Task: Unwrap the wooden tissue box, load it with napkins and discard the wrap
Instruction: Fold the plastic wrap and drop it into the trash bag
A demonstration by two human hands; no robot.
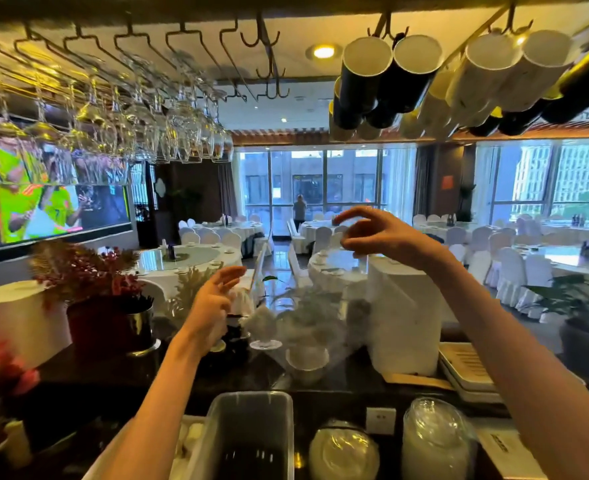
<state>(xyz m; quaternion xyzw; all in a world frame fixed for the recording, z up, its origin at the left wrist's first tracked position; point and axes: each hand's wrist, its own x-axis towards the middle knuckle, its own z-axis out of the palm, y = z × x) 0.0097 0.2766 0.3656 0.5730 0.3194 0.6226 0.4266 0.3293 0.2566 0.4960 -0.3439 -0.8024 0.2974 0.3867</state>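
Observation:
My right hand is raised high over the bar counter with its fingertips pinched on a sheet of clear plastic wrap. The wrap hangs down as a faint, blurred film to a point just above the counter. My left hand is lower and to the left, beside the wrap's left edge, with its fingers apart and nothing clearly held. A tall white pack of napkins stands on the counter under my right forearm. A flat wooden piece shows beneath the pack; I cannot see a whole wooden box.
A grey plastic bin sits just below the counter edge, with stacked clear lids to its right. White trays lie at the right. A red flower pot stands at the left. Wine glasses and mugs hang overhead.

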